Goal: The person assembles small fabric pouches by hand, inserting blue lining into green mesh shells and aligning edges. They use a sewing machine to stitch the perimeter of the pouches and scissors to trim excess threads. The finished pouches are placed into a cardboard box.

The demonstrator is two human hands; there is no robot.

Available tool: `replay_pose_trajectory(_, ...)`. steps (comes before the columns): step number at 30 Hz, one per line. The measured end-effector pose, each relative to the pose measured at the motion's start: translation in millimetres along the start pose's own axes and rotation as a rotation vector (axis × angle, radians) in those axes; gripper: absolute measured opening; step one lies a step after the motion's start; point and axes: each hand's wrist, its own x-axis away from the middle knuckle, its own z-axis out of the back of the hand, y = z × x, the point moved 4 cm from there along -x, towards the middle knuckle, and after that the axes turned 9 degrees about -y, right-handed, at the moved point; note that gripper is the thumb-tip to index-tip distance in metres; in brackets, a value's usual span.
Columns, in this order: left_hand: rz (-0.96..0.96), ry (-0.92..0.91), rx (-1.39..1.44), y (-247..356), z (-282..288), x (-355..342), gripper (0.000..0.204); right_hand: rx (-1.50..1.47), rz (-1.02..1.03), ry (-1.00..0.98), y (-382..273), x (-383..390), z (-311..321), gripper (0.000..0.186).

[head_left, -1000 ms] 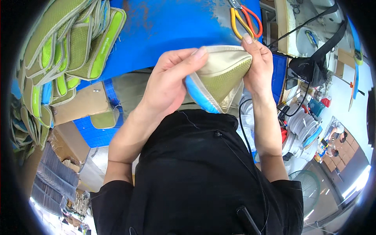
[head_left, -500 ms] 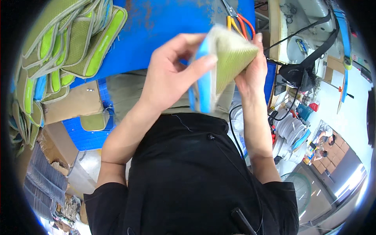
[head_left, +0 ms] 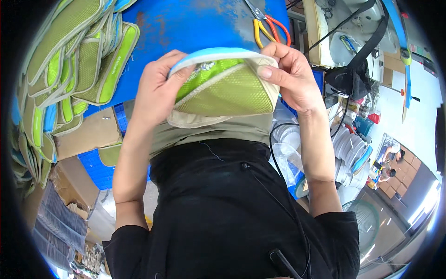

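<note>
Between my two hands is a fabric pouch [head_left: 227,90] with olive mesh, bright green cloth, beige binding and a blue strip along its upper edge. It is bent into a curve, so part of the green cloth shows inside. My left hand [head_left: 160,86] pinches its left end, thumb on the near side. My right hand [head_left: 292,76] pinches the right corner between thumb and fingers. The scissors [head_left: 265,23] with red and orange-yellow handles lie on the blue table just beyond my right hand.
Many similar green mesh pouches [head_left: 88,51] are heaped at the left of the blue table [head_left: 186,28]. Below them stands a cardboard box [head_left: 88,130]. At right are a sewing machine area with a black strap [head_left: 367,56], white spools [head_left: 346,153] and a fan [head_left: 360,223]. Two people sit far off.
The pouch has been turned and spread sideways, now showing its mesh front and green inside. My hands have moved apart, the left one leftward. The view has shifted slightly.
</note>
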Motion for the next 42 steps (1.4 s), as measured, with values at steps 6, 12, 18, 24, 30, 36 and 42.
replay_pose_trajectory(6,-0.081,0.016,0.002,19,1,0,0.015,0.153,0.072,0.125,-10,10,-10,0.019)
replay_pose_trajectory(12,-0.151,0.03,-0.125,36,-5,3,0.018,0.185,0.156,0.227,-7,14,-13,0.016)
replay_pose_trajectory(18,0.023,-0.193,0.174,16,-10,3,0.023,-0.135,0.066,0.229,8,16,-14,0.017)
replay_pose_trajectory(24,0.277,-0.381,0.773,-19,-20,16,0.032,-0.528,0.084,0.024,5,20,-39,0.027)
replay_pose_trajectory(30,0.091,-0.426,0.41,30,-24,-16,0.03,0.025,0.04,0.119,-16,19,-48,0.034)
replay_pose_trajectory(36,0.357,-0.302,1.047,5,-27,2,0.034,0.052,0.119,0.182,-21,19,-46,0.034)
replay_pose_trajectory(42,0.291,-0.292,1.127,10,-33,6,0.043,0.032,0.175,0.204,-15,20,-49,0.031)
